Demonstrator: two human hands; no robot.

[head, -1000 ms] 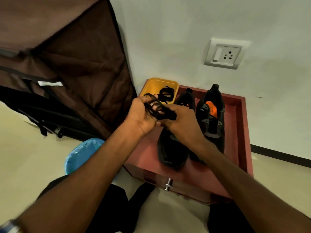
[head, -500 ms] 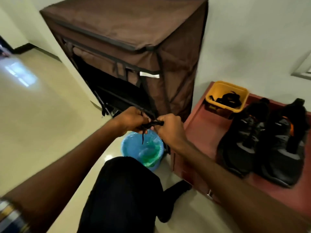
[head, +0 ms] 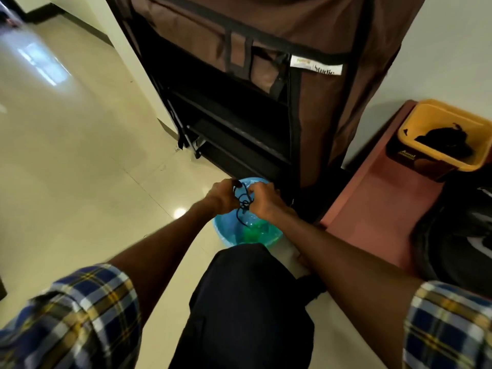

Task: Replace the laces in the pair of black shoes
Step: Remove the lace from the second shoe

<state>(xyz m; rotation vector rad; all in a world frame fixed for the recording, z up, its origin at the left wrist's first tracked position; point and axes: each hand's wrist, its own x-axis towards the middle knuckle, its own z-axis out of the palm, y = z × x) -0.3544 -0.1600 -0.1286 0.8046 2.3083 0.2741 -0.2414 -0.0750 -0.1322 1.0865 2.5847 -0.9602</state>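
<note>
the lace i hold is black, over a light blue bin with green inside. my sleeves are blue, white and yellow plaid. the fabric rack is brown, the tub yellow, the low table reddish pink, the floor cream.

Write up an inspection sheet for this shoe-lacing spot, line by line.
Surface: glossy cream floor; red platform at right.
Job's things: bunched black lace held over the blue bin; black shoes on the platform, partly cut off; yellow tub holding dark laces.
Clutter: nothing seen.
Grips: left hand and right hand both pinch the lace.
Cables: nothing seen.
Surroundings: brown fabric rack against the white wall.
</note>
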